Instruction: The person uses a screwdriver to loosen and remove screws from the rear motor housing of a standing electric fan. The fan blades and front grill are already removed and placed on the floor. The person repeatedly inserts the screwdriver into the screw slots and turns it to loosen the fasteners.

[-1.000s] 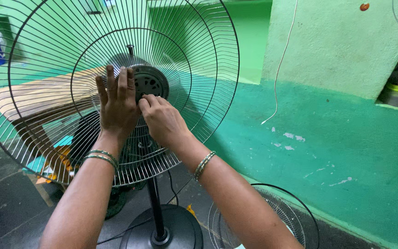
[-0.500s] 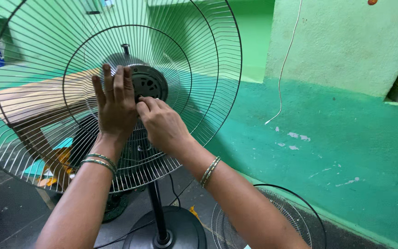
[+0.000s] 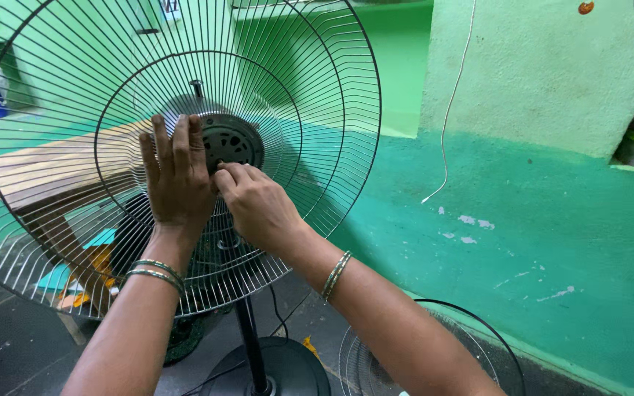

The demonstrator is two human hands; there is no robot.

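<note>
Wire fan guard, round and dark, surrounds a black motor hub.

My left hand flat on the wire fan guard, my right hand pinching at the black motor hub, pedestal base below.

There is only one view, from a camera on the person's head, so it sees what they see. It looks forward and somewhat downward along both forearms, which enter from the bottom edge and run up to the left hand and right hand. It stands close: the wire fan guard fills the left half of the frame and is cut off at the top and left edges. Beyond it, to the right, the view reaches a green wall. At the bottom it takes in the fan's round base on the floor. With no second view, nothing is shared.
</note>
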